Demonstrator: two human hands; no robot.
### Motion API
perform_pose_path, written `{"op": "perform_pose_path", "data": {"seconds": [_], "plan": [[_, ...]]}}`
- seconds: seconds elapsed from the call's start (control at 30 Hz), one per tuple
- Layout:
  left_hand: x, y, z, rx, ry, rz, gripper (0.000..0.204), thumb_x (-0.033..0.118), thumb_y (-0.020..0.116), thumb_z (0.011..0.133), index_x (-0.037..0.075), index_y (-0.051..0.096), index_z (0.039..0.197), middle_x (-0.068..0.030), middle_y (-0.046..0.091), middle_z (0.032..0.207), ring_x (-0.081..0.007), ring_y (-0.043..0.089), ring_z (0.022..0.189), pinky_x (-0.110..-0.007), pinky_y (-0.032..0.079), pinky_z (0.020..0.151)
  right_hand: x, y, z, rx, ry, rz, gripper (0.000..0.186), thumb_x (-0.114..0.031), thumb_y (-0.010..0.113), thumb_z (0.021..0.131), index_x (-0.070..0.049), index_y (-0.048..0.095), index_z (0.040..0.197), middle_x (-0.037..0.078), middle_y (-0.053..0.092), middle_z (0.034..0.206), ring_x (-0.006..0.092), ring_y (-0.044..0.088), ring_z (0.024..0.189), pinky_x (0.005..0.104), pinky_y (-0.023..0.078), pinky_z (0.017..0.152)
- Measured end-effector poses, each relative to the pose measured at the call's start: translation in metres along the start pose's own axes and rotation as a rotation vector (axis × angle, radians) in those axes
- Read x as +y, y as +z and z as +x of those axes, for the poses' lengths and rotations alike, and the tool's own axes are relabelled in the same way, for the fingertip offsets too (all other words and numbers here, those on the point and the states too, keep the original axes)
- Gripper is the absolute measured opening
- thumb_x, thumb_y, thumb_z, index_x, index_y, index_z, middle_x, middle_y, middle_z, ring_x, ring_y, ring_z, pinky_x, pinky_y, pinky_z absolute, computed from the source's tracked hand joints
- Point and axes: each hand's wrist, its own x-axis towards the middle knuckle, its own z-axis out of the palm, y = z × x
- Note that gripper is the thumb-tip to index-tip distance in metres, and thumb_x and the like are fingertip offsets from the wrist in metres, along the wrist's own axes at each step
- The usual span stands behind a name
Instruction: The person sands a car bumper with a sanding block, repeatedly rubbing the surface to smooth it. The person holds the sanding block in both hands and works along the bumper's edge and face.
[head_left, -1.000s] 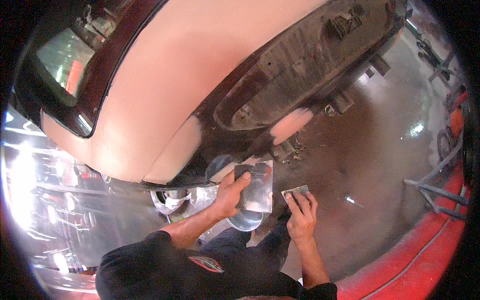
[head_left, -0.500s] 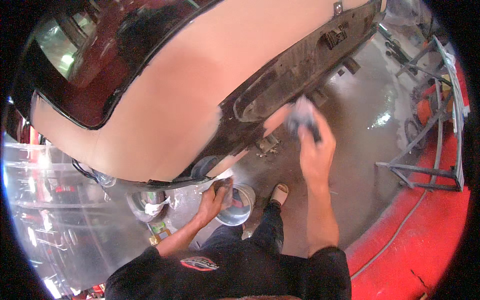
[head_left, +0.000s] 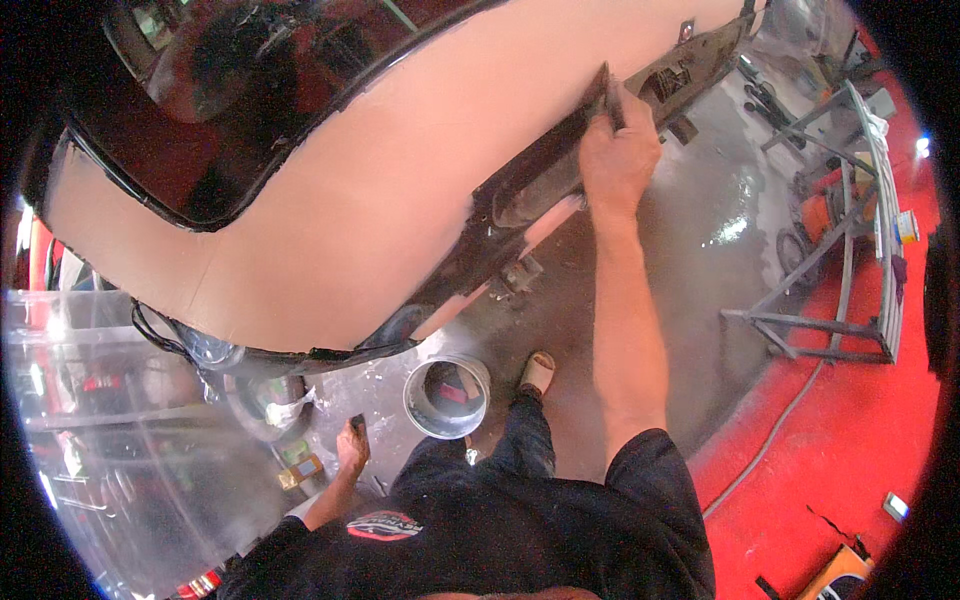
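My right hand (head_left: 615,150) is raised, closed on a thin dark pad (head_left: 604,90) held against the car's pinkish-beige coated panel (head_left: 350,190), at the border of the dark recessed lower section (head_left: 530,170). My left hand (head_left: 350,450) hangs low at the left, closed on a small dark flat piece (head_left: 358,428) seen edge-on, apart from the panel. Between the hands, on the floor by my feet, stands a round bucket (head_left: 420,400) with some pieces inside. The glossy dark upper part of the car (head_left: 210,120) borders the coated panel.
A metal frame stand (head_left: 810,320) stands at right, with orange equipment (head_left: 815,215) behind it and a grey hose (head_left: 760,450) crossing the red floor (head_left: 760,530). A plastic-covered surface (head_left: 120,450) fills the lower left. Small items (head_left: 300,470) lie near my left hand.
My right hand has risen from low beside my left to high on the panel. My left hand has dropped down and leftward, uncovering the bucket. The car appears shifted in view.
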Motion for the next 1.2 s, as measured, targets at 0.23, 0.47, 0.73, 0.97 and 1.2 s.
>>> {"op": "perform_pose_path", "data": {"seconds": [0.23,0.47,0.73,0.97,1.2], "plan": [[0.012,-0.006,-0.001,-0.008,0.110,-0.084,0.025,0.020,0.051,0.098,-0.002,0.060,0.105,-0.0305,0.065,0.086,-0.0500,0.064,0.085,-0.053,0.050,0.071,-0.016,0.016,-0.059,-0.018,-0.054,-0.007,0.055,0.005,0.060,0.074,-0.002,0.061,0.129,0.020,0.061,0.123,0.0388,0.060,0.110,0.0437,0.048,0.097],[0.096,-0.029,0.004,-0.074,0.112,-0.140,0.027,0.020,0.049,0.100,0.000,0.060,0.114,-0.0299,0.066,0.092,-0.0481,0.065,0.092,-0.053,0.050,0.074,0.022,-0.015,-0.005,0.032,-0.118,-0.042,0.046,0.007,0.056,0.079,0.002,0.062,0.125,0.020,0.066,0.115,0.0378,0.062,0.109,0.0432,0.048,0.096],[0.076,-0.008,-0.009,-0.072,0.095,-0.245,0.027,0.018,0.053,0.098,0.001,0.060,0.118,-0.0286,0.067,0.099,-0.0470,0.064,0.096,-0.051,0.050,0.080,-0.021,0.008,-0.029,0.004,-0.088,-0.018,0.046,0.003,0.056,0.074,-0.005,0.069,0.117,0.018,0.068,0.108,0.0358,0.063,0.104,0.0428,0.049,0.092],[0.022,0.011,-0.001,-0.069,-0.022,-0.068,0.030,0.020,0.055,0.097,-0.003,0.059,0.116,-0.0294,0.067,0.093,-0.0481,0.064,0.089,-0.053,0.049,0.076,-0.002,-0.036,-0.027,-0.213,-0.291,-0.071,0.045,0.005,0.055,0.077,-0.007,0.067,0.119,0.017,0.067,0.117,0.0342,0.061,0.111,0.0449,0.048,0.096],[0.042,-0.007,-0.007,0.025,-0.039,-0.107,0.028,0.019,0.054,0.097,-0.002,0.059,0.115,-0.0293,0.067,0.093,-0.0477,0.064,0.090,-0.052,0.050,0.076,0.004,-0.039,0.065,-0.033,-0.744,-0.246,0.047,0.003,0.055,0.083,-0.014,0.067,0.124,0.005,0.068,0.119,0.0283,0.062,0.109,0.0420,0.047,0.096]]}}
